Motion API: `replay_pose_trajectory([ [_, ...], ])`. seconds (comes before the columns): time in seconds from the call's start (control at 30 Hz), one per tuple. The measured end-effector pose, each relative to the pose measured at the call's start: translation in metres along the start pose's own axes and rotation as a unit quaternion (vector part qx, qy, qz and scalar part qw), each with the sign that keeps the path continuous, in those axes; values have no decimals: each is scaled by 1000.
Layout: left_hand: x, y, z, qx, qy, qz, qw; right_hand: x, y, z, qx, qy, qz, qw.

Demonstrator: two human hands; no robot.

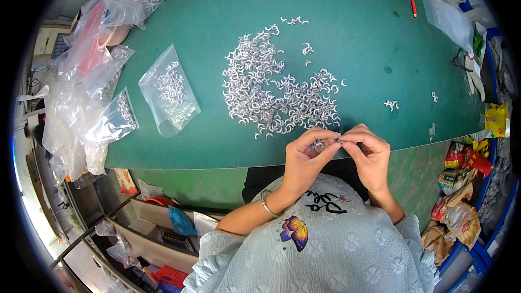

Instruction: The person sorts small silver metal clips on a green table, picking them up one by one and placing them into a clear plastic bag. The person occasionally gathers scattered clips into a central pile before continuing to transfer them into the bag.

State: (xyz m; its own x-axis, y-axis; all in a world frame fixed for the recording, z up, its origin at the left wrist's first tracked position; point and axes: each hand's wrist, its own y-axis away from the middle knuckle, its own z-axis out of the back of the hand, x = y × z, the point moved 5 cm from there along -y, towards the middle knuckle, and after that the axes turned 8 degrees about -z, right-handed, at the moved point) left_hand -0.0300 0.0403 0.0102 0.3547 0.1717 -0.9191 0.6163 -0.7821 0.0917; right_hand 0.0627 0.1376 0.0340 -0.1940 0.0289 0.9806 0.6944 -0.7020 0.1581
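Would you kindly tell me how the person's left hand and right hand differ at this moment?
The left hand holds several curved metal pieces in its curled fingers; none show gathered in the right hand. The left hand has a bracelet at its wrist; the right hand's wrist is bare. Both pinch with thumb and fingers, their tips meeting at a small piece.

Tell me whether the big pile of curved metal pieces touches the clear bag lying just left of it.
Apart. The head view shows a strip of green tabletop between the pile and the clear bag.
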Motion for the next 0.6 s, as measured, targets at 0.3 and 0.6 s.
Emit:
replay_pose_trajectory([
  [0.3, -1, 1, 0, -16, 23, 47, 999, 25, 3, -2, -46, 175, 153, 972],
  [0.6, 23, 2, 3, -7, 283, 194, 939, -1, -14, 13, -110, 232, 122, 959],
])
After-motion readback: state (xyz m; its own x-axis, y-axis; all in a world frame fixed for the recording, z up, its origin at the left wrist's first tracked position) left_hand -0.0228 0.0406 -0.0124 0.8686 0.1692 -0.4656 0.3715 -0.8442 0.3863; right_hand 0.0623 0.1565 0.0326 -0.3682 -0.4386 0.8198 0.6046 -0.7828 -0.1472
